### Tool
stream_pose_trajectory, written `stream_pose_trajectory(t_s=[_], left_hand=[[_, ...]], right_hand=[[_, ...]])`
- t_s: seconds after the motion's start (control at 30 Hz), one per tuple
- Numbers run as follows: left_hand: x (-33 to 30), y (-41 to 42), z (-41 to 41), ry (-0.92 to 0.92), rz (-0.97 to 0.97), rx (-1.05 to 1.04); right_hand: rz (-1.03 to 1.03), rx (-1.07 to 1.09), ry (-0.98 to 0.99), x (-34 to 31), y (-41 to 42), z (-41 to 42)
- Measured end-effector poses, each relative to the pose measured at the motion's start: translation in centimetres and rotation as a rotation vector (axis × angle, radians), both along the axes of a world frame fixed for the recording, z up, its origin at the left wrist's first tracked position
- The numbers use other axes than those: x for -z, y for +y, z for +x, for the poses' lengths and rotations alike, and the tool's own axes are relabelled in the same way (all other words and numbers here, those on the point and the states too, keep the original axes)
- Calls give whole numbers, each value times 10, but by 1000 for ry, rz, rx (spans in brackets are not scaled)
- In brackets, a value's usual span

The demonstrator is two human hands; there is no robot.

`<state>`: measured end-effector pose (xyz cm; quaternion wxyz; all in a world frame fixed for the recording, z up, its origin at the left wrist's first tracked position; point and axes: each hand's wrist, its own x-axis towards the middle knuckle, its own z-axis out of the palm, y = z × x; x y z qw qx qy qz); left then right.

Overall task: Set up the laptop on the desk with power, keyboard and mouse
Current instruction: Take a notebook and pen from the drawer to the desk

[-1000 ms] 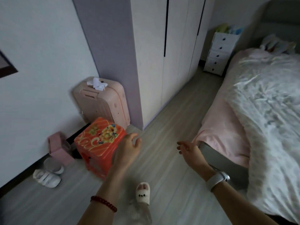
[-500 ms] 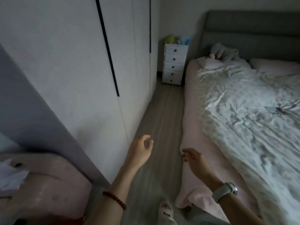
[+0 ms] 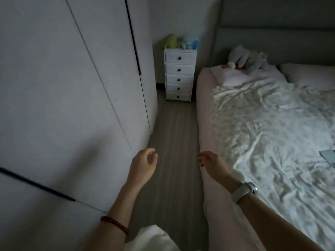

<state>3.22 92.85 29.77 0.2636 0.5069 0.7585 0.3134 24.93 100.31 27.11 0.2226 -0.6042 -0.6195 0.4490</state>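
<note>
both the left hand [image 3: 143,166] and right hand [image 3: 211,163] hang loosely curled, holding nothing; no laptop is visible, presumably rigid, best carried by its edges.

A strip of grey wood-plank floor [image 3: 174,142] runs between the tall white wardrobe [image 3: 72,87] on the left and the pink-sheeted bed [image 3: 204,109] on the right, with a white five-drawer chest [image 3: 179,75] at its far end beside the grey padded headboard [image 3: 272,29].

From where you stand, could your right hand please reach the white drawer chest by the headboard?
Probably not yet. The right hand hangs empty near the bed's edge, while the drawer chest stands at the far end of the bare floor strip; nothing blocks walking closer.
</note>
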Motion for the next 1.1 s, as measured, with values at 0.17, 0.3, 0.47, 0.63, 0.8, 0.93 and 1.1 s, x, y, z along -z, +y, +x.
stream_pose_trajectory(t_s=[0.17, 0.3, 0.47, 0.63, 0.8, 0.93, 1.1], left_hand=[[25, 143, -50, 26, -13, -17], [41, 286, -94, -2, -30, -29], [25, 473, -118, -18, -27, 7], [24, 649, -111, 4, -17, 166], [50, 801, -119, 31, -42, 169], [61, 919, -135, 43, -93, 136], [68, 1031, -168, 18, -96, 82]], right_hand=[[-39, -50, -6, 25, 151, -48], [-102, -13, 10, 37, 292, -87], [-109, 47, 20, 11, 451, -105], [-76, 180, -10, 2, 599, -96], [-95, 223, -3, 27, 755, -99], [-153, 220, -44, 45, 888, -114], [-218, 175, -39, 64, 1025, -170]])
